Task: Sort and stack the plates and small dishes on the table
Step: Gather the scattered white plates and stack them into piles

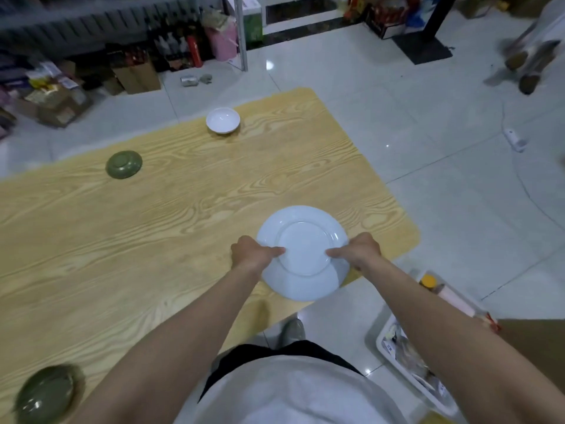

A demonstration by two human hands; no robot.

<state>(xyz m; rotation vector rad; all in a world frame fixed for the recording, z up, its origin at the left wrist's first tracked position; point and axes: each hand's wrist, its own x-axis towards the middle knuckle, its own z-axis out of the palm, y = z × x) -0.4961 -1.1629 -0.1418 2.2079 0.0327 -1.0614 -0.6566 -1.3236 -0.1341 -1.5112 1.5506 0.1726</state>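
Head view: a white plate (302, 231), turned bottom-up, is over the near right edge of the tabletop (153, 240). The left grip (255, 254) is curled round its left rim, and the right grip (356, 250) round its right rim, thumbs on the base. Beyond the plate stands a small white dish (223, 120). Far left of the plate lies a green dish (123, 164), bottom-up. Near left of the plate is a blurred second green dish (46, 393).
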